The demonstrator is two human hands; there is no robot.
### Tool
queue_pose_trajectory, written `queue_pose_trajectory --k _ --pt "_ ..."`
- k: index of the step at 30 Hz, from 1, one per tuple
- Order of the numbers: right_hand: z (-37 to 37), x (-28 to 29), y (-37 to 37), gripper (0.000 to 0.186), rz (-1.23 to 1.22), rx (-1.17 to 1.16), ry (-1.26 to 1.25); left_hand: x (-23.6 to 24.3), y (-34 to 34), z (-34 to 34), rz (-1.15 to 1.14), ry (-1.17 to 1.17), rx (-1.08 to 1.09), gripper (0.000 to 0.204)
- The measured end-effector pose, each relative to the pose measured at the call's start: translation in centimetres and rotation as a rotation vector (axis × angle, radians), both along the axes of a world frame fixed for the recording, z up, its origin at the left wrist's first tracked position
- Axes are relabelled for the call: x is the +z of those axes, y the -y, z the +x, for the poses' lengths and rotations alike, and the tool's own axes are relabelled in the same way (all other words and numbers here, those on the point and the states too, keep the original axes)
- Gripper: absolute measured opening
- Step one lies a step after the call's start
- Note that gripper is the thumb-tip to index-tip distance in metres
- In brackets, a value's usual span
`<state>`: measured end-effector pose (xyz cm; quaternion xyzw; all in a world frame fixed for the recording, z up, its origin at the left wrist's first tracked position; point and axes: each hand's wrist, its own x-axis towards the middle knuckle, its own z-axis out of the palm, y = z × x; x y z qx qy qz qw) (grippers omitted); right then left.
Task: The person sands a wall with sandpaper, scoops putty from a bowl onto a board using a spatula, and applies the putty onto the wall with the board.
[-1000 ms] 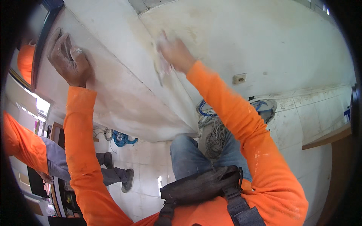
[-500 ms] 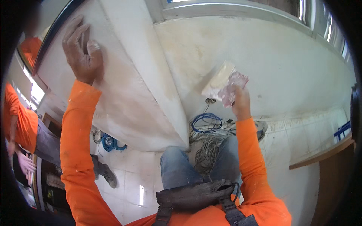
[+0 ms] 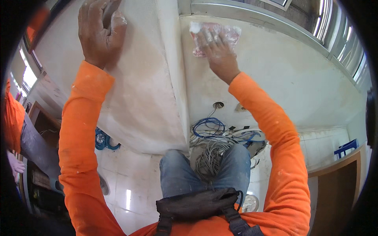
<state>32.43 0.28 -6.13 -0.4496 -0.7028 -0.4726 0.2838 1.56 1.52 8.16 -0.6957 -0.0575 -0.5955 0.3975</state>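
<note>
At the upper left, my left hand (image 3: 100, 37), dusted white, rests against the off-white face of a wall column (image 3: 139, 90), fingers apart, slightly bent and holding nothing. Right of the column's corner my right hand (image 3: 218, 59) grips a flat pink-and-white pad (image 3: 233, 35), pressing it on the wall (image 3: 283, 78) a little below the silver window frame (image 3: 256, 16); the side against the wall is hidden. Lower on that wall are a round hole (image 3: 218, 105) with a cable and a socket (image 3: 238, 107), partly behind my sleeve.
Coiled grey cables (image 3: 208, 157) and blue cables (image 3: 204, 128) lie by my knees, blue coils (image 3: 106, 139) beside the column's base. A person (image 3: 19, 126) in orange stands at the far left. A wooden cabinet (image 3: 338, 185) and blue plastic object (image 3: 345, 146) are at right.
My right hand with the pad has moved from low on the wall up to beneath the window frame. My left hand sits higher in the picture, partly as the view has shifted.
</note>
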Motion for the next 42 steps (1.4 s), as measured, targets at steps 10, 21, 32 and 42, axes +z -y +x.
queue_pose_trajectory --k 10,21,32,42 --pt "0.7 -23.6 4.1 0.065 -0.535 -0.025 -0.137 0.0 0.1 1.6 -0.116 0.037 -0.324 0.025" --pt "1.0 3.4 0.3 0.057 0.054 0.005 0.033 0.3 0.1 1.0 -0.025 0.02 -0.262 0.022" --pt "0.6 -25.7 3.0 0.063 -0.447 0.023 -0.132 0.4 0.1 1.1 0.002 0.043 -0.232 0.024" --pt "-0.1 -14.0 6.4 0.064 -0.301 -0.012 -0.271 -0.4 0.3 0.7 -0.122 0.028 -0.328 0.024"
